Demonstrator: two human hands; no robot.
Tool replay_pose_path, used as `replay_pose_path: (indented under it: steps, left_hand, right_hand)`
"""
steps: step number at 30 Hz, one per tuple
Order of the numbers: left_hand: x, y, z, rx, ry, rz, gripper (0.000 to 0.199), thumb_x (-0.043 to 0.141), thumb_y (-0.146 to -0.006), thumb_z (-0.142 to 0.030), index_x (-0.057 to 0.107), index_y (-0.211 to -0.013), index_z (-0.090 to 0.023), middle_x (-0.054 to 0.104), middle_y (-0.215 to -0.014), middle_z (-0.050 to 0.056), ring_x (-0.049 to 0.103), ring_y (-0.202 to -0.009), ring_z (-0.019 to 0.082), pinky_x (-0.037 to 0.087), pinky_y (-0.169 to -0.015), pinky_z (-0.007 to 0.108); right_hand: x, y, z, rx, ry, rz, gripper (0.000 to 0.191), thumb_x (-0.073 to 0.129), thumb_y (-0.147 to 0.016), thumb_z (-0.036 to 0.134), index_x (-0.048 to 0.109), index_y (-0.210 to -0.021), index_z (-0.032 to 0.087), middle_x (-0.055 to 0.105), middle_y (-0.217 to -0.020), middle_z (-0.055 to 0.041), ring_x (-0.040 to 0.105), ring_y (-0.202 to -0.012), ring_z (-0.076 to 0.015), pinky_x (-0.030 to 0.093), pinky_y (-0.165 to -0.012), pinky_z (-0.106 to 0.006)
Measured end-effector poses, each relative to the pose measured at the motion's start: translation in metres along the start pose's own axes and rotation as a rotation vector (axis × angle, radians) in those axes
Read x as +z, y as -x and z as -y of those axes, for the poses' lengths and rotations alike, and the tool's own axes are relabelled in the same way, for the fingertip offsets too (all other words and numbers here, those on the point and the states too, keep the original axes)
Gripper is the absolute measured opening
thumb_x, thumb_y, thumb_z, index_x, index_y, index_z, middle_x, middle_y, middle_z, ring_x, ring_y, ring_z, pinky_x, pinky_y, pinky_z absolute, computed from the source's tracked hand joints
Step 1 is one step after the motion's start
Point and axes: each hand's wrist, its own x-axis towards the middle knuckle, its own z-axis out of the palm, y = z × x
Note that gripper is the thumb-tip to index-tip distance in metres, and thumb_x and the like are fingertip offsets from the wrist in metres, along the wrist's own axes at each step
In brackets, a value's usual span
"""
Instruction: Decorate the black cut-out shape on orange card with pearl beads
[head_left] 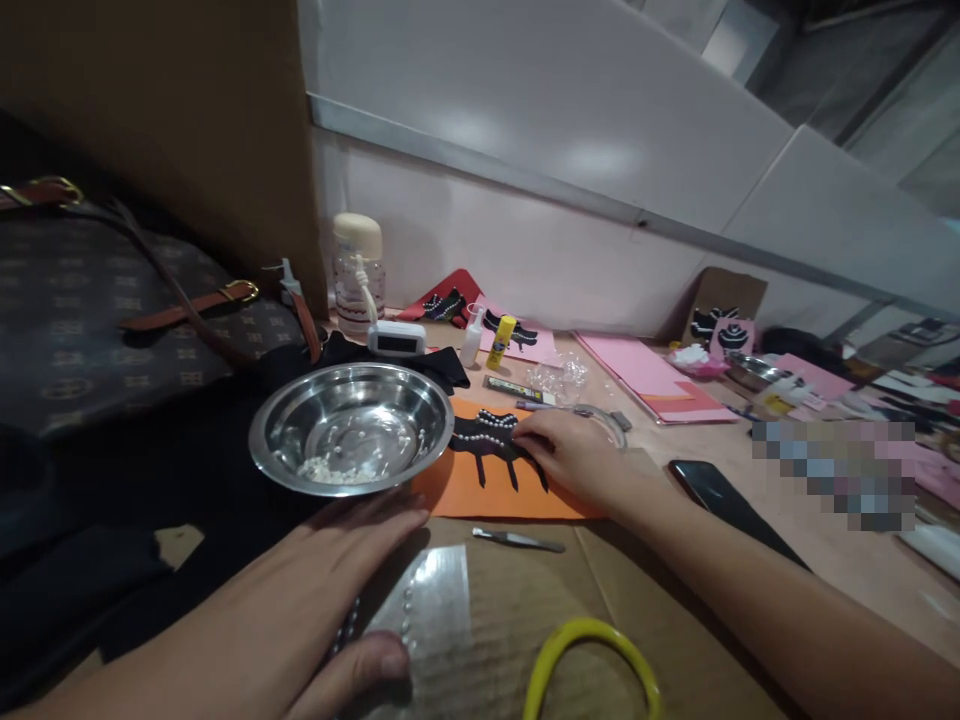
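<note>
Metal bowl (257,445) (beside the left hand (322,575)) holds small white pieces (337,468).

On the sheet (456,494) the cutout (487,449) is laid; around it, the bowl (289,415) is placed at nine o'clock, the bottle (349,280) at eleven, the glue stick (501,343) at twelve, the phone (716,495) at three, the tweezers (517,541) at six.

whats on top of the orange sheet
A black cutout with rows of pearly beads. The right hand hides part of it; anything behind the bowl can't be seen.
</note>
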Motion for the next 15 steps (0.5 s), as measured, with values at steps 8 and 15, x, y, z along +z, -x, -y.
replay_pose_path:
  steps: [8, 15]
  left_hand:
    - [0.013, 0.004, 0.003, 0.004, -0.067, -0.065, 0.062, 0.053, -0.090, -0.061, 0.039, -0.148, -0.041, 0.051, -0.150, -0.003, 0.057, -0.131, 0.030, 0.053, -0.101, 0.040]
    - [0.009, 0.001, 0.016, 0.051, -0.023, 0.017, 0.075, 0.069, -0.080, -0.058, 0.040, -0.148, -0.046, 0.059, -0.141, -0.006, 0.069, -0.111, 0.029, 0.059, -0.089, 0.038]
  right_hand:
    - [0.004, -0.004, -0.002, -0.113, 0.051, 0.022, 0.015, 0.057, -0.094, 0.012, 0.070, -0.094, 0.018, 0.074, -0.092, -0.0075, 0.067, -0.087, -0.0207, 0.052, -0.078, -0.034]
    - [0.003, 0.001, -0.001, -0.089, 0.018, -0.034, 0.014, 0.055, -0.096, 0.017, 0.069, -0.095, 0.017, 0.074, -0.091, -0.0082, 0.068, -0.083, -0.0212, 0.052, -0.074, -0.034]
